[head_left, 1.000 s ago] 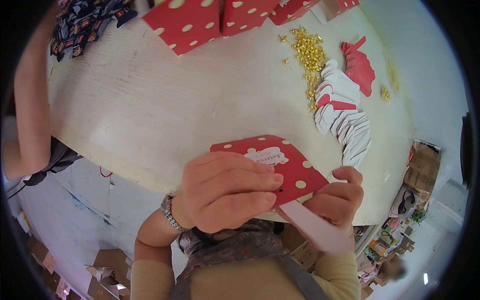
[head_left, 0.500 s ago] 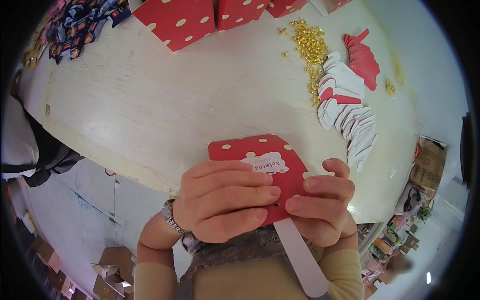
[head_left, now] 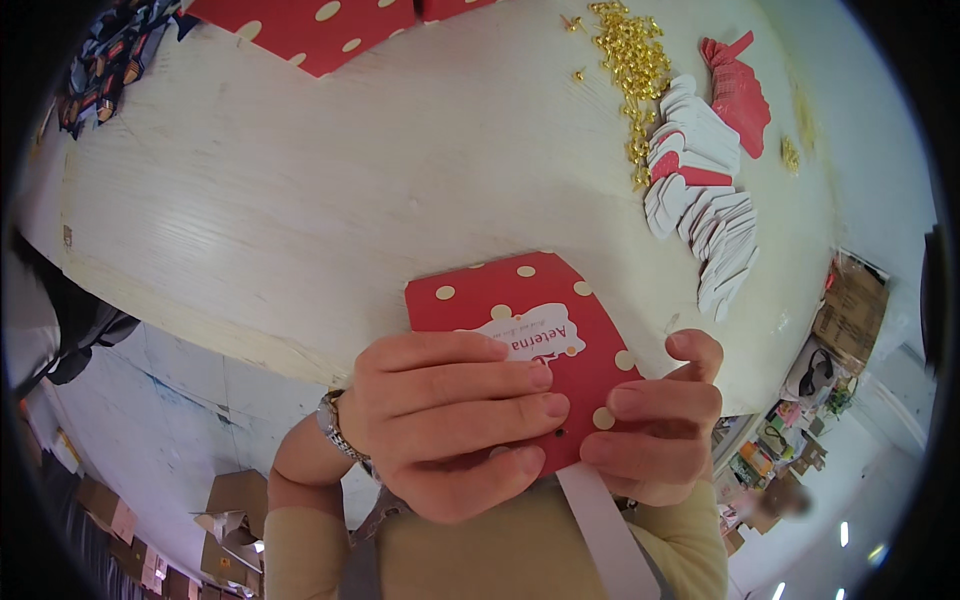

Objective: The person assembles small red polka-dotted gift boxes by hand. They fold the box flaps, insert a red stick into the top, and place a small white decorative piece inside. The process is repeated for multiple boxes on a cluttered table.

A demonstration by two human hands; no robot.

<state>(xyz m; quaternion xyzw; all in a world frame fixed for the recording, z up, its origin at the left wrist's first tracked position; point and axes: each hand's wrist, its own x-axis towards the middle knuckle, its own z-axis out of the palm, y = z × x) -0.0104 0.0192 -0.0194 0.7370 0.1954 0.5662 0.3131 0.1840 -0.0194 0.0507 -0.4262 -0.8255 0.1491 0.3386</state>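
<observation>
Both grips closed on red polka-dot card (head_left: pixel 520 300): left hand (head_left: pixel 440 420) over front, right hand (head_left: pixel 655 425) pinching edge, above table (head_left: pixel 300 200).

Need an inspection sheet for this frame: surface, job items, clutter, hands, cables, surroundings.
Surface: pale wooden table, curved near edge, mostly bare in the middle.
Job's things: red card with white dots and a white label, held above the table edge; a white strip hangs below it.
Clutter: pile of gold pins; fanned white tags; red tags; more red dotted cards at the far edge; dark patterned ribbons far left.
Hands: left hand and right hand both grip the card; wristwatch on the left wrist.
Cables: nothing seen.
Surroundings: cardboard boxes on the floor; another person's sleeve at left.
</observation>
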